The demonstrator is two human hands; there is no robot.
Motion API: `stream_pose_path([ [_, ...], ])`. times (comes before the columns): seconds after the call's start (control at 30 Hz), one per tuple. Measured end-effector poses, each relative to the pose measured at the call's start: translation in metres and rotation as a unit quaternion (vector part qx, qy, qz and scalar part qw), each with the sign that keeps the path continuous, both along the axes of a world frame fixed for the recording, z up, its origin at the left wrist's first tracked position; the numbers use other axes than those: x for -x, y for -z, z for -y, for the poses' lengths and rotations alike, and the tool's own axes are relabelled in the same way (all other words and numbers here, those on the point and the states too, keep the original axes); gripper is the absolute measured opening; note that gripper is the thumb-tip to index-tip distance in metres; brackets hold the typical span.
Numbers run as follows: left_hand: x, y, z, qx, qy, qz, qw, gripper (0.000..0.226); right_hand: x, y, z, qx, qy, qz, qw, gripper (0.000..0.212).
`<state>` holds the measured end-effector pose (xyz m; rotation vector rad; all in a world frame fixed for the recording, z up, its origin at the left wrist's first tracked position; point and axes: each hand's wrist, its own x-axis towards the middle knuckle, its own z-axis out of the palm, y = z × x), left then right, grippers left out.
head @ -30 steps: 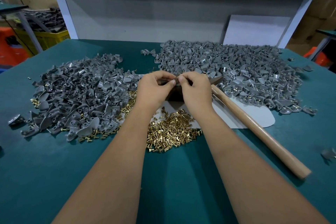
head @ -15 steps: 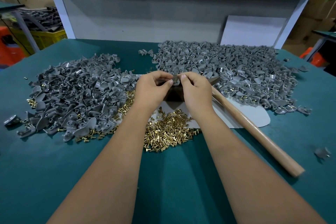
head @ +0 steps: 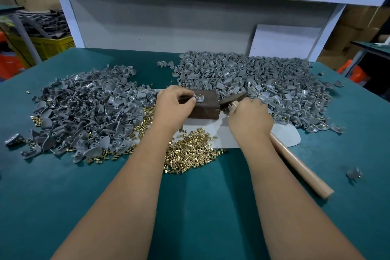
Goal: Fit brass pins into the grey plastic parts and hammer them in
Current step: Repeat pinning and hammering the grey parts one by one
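A desk (head: 63,207) covered in a smooth teal mat is carrying all the work; behind it a flat grey back panel (head: 160,21) is standing between pale painted frame posts. Two broad, jagged heaps of grey plastic parts are lying on the mat: the left heap (head: 84,110) is spreading toward the near-left edge with brass glinting at its fringe, and the far-right heap (head: 253,78) is reaching back toward the panel. A thin, pale sheet with a rounded corner (head: 289,139) is lying flat in the middle, under the block and partly under the pins. A hammer is lying slantwise across it, its smooth round wooden handle (head: 299,167) pointing to the near right and its dark metal head (head: 234,98) touching the block's right side. A loose mound of small, shiny brass pins (head: 190,152) is lying between the two forearms. A dark, rectangular block (head: 207,105) is sitting on the sheet. The left hand (head: 173,104) is resting over the block, its grip pinching a single grey plastic part (head: 199,98) against the block's top; brass is showing faintly on that part. The right hand (head: 250,116) is curling its grip round the handle just below the head.
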<state>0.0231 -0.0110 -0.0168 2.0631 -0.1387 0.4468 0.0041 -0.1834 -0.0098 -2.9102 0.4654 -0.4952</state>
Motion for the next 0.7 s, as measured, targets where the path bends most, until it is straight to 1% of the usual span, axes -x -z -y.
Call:
stream_pose_path([
  [0.1, 0.001, 0.000, 0.000, -0.002, 0.001, -0.001, 1.000, 0.015, -0.002, -0.002, 0.003, -0.023, 0.012, -0.022, 0.999, 0.032],
  [0.2, 0.001, 0.001, 0.001, -0.004, -0.001, 0.001, 1.000, 0.014, -0.004, 0.000, 0.007, -0.041, 0.015, -0.020, 0.999, 0.027],
  [0.27, 0.000, 0.001, 0.002, -0.005, -0.003, 0.004, 1.000, 0.012, -0.006, 0.001, 0.012, -0.081, 0.009, -0.017, 0.997, 0.022],
  [0.37, 0.000, 0.001, 0.003, -0.007, -0.010, 0.006, 1.000, 0.009, -0.007, -0.003, 0.017, -0.120, -0.002, -0.019, 0.993, 0.033],
  [0.43, -0.001, 0.001, 0.003, -0.009, -0.015, 0.006, 1.000, 0.008, -0.009, -0.008, 0.015, -0.109, -0.005, -0.013, 0.994, 0.025],
  [0.47, -0.002, 0.001, 0.003, -0.010, -0.017, 0.006, 1.000, 0.008, -0.009, -0.012, 0.012, -0.099, -0.001, -0.006, 0.995, 0.020],
  [0.57, -0.003, 0.003, 0.004, -0.016, -0.024, 0.011, 1.000, 0.011, -0.006, -0.026, 0.007, -0.089, -0.002, 0.056, 0.994, 0.019],
  [0.63, -0.003, 0.004, 0.003, -0.023, -0.029, 0.022, 0.999, 0.012, 0.000, -0.035, 0.005, -0.113, -0.040, 0.103, 0.987, 0.022],
  [0.7, -0.003, 0.004, 0.003, -0.032, -0.030, 0.030, 0.999, 0.013, 0.005, -0.045, 0.001, -0.149, -0.098, 0.105, 0.978, 0.026],
])
